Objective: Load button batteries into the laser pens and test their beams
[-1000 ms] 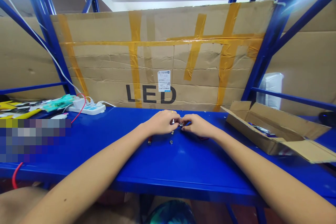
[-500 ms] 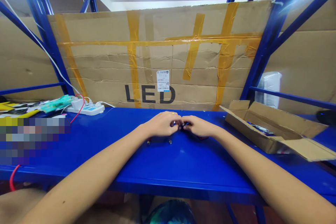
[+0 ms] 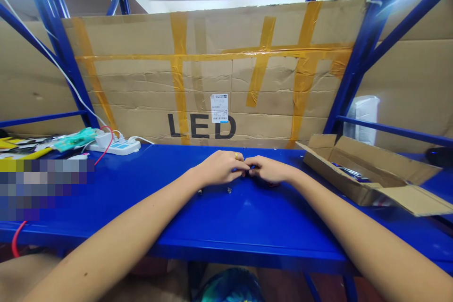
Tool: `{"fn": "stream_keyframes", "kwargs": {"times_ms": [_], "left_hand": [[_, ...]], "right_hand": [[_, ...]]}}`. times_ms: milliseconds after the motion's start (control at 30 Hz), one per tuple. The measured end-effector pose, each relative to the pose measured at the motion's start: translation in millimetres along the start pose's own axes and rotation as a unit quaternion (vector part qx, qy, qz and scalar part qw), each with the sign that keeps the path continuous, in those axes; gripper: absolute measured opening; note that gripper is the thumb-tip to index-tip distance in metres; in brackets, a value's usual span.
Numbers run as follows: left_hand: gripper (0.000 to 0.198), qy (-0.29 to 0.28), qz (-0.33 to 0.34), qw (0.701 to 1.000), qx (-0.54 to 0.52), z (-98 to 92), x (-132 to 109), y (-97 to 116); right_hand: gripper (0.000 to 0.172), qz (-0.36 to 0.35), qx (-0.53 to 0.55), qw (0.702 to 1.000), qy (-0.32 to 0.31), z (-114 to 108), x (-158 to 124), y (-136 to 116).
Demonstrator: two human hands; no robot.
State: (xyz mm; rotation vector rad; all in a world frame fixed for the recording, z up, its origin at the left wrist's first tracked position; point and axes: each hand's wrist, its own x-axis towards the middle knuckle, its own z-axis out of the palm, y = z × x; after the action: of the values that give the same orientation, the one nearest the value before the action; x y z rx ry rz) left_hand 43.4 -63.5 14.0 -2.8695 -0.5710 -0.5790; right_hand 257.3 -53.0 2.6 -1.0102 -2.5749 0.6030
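Note:
My left hand (image 3: 223, 168) and my right hand (image 3: 266, 170) meet fingertip to fingertip above the middle of the blue table (image 3: 212, 226). The fingers of both are bent and pinched around something small and dark, mostly hidden between them. Under my right palm a bit of a dark reddish object shows, too covered to make out. Just in front of my left hand, a small metal piece (image 3: 229, 190) lies on the table, with another small piece (image 3: 200, 192) near my left wrist.
At the right stands an open cardboard box (image 3: 364, 196) with tools (image 3: 350, 173) inside. A white power strip (image 3: 122, 148) with a red cable sits at the back left, beside a cluttered pile (image 3: 42, 146). A taped cardboard sheet (image 3: 141, 85) backs the table.
The fingers of my left hand have shifted slightly and stretched a little further toward my right fingertips. My right hand has hardly moved.

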Motion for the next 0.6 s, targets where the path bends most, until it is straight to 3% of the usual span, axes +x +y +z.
{"fn": "stream_keyframes", "kwargs": {"times_ms": [267,600], "left_hand": [[0.021,-0.015,-0.003,0.999,0.044,0.1,2.1,5.0],[0.019,-0.003,-0.02,1.0,0.009,0.2,1.8,5.1]], "right_hand": [[0.026,0.005,0.001,1.0,0.012,2.2,0.6,4.0],[0.025,0.013,0.011,1.0,0.017,1.3,-0.6,-0.7]]}}
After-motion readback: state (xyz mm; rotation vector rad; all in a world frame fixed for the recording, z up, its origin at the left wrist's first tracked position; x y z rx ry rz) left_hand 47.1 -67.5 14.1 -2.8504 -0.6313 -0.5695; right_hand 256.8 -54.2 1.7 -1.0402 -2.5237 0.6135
